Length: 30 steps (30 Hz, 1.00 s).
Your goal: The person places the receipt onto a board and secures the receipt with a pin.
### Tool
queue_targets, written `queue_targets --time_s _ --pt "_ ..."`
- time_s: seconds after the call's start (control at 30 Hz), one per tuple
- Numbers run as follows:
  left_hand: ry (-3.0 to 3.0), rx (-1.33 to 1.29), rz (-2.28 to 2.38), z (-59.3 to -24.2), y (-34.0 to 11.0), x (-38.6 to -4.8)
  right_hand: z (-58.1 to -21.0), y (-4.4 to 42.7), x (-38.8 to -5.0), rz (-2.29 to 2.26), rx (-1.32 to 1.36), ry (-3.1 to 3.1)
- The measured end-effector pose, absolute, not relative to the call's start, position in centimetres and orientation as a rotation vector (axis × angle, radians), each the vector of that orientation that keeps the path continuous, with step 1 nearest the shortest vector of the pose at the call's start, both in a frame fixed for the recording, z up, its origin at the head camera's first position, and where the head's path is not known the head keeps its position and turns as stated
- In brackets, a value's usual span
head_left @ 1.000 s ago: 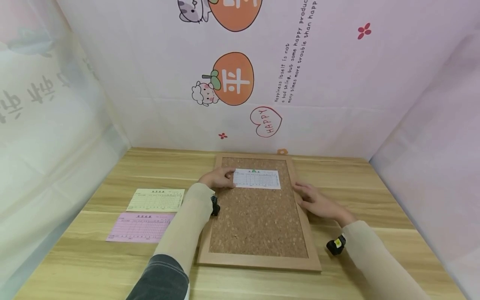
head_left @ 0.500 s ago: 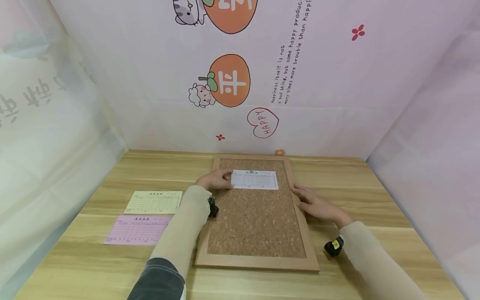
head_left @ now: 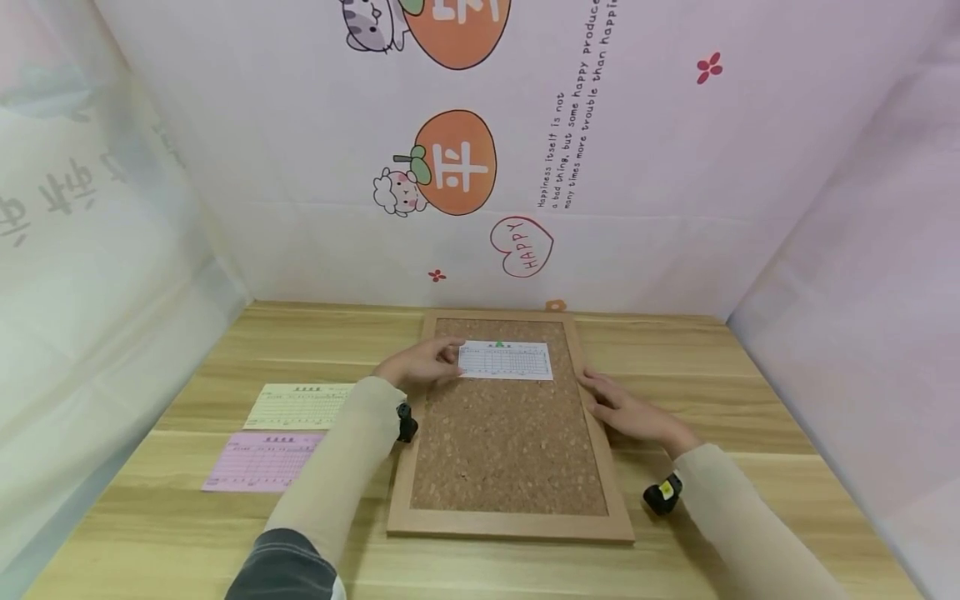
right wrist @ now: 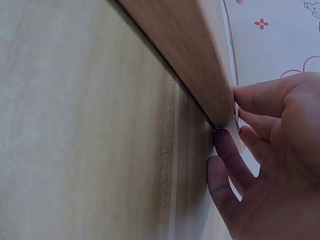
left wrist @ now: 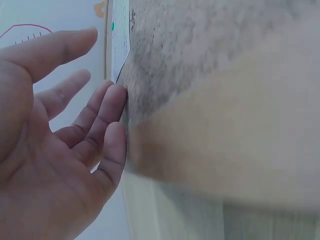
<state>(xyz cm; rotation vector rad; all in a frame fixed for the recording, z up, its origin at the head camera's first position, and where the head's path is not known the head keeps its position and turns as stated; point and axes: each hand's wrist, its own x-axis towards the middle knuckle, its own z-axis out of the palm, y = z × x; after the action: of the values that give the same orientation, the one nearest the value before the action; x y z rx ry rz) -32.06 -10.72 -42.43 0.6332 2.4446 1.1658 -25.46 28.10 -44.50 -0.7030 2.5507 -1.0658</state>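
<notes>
Paper slip [head_left: 505, 361], white and printed with a grid, lies on the cork board [head_left: 510, 450] directly in front of the fingertips of my left grip [head_left: 412, 364], which reach its nearer end. This grip is released: the fingers are parted and curl round nothing, so I suppose they only keep the paper from sliding. Whether they really press it, I cannot tell. My right grip [head_left: 630, 408] is also released, with fingertips against the wooden frame [head_left: 510, 525] on the other side; probably they are set there to steady the board on the table [head_left: 675, 358]. Above the white paper's middle, beyond my left fingers, one green spot [head_left: 499, 343] sits at its upper edge; it may be the head of a pin, placed there to hold the paper, but it is too small to be certain. Outside my left grip and closer to my body rest a yellow slip [head_left: 296, 407] and a pink slip [head_left: 258, 462], one next to the other, their inner ends covered by my left sleeve [head_left: 330, 467]. The fine print on all three is not readable for me.
</notes>
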Motion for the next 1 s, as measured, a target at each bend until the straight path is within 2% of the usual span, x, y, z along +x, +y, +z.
queue_targets --time_s 0.2,0.57,1.0 --pt "2.480 0.694 1.091 -41.3 -12.1 -31.2 -44.6 28.1 -25.4 -1.068 -0.679 2.550" --pt "2.580 0.759 1.049 -41.2 -16.6 -29.7 -44.7 28.1 -25.4 -1.112 -0.684 2.519" --pt "2.640 0.663 1.055 -41.2 -22.2 -27.8 -44.6 28.1 -25.1 -1.104 -0.686 2.535"
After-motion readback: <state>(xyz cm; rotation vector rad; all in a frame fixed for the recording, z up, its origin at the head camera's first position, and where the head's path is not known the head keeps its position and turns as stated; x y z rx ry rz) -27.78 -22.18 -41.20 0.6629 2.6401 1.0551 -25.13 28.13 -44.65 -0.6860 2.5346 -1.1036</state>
